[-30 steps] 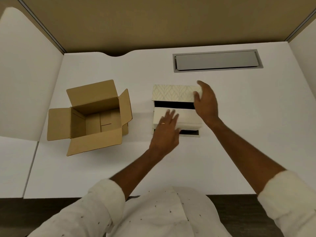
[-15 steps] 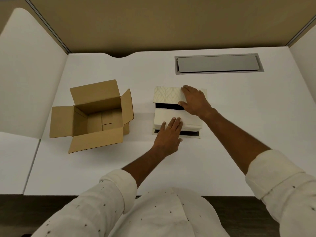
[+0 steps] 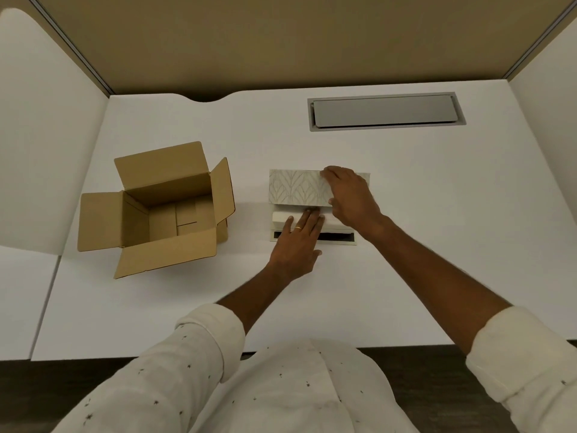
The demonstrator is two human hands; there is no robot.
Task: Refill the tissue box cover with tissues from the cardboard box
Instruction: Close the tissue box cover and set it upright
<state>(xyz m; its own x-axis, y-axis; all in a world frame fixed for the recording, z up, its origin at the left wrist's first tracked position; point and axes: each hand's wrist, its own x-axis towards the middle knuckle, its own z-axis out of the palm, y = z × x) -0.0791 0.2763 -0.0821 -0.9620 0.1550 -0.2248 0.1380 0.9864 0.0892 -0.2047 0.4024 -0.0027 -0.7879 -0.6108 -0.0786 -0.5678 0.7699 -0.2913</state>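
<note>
Looking down from the head camera: the tissue box cover (image 3: 298, 190), cream with a leaf pattern, is sitting near the middle of the white desk (image 3: 437, 214). The right hand (image 3: 351, 198) is gripping the right part of its patterned lid, fingers curled over the far edge and thumb at the near edge, so this hand is closed on the lid. The lid is lying tilted over the far half of the cover. The white tissues (image 3: 279, 218) are showing in the opening just below the lid's near edge. The left hand (image 3: 298, 242) is lying flat on the tissues, fingers extended and close together, fingertips reaching under the lid edge; it is pressing, not grasping. A ring is showing on one finger. The two hands are nearly touching at the lid's near edge. The cardboard box (image 3: 162, 210) is standing well apart to the left of both hands, all four flaps open. A grey cable hatch (image 3: 385, 111) is lying at the far right of the desk.
</note>
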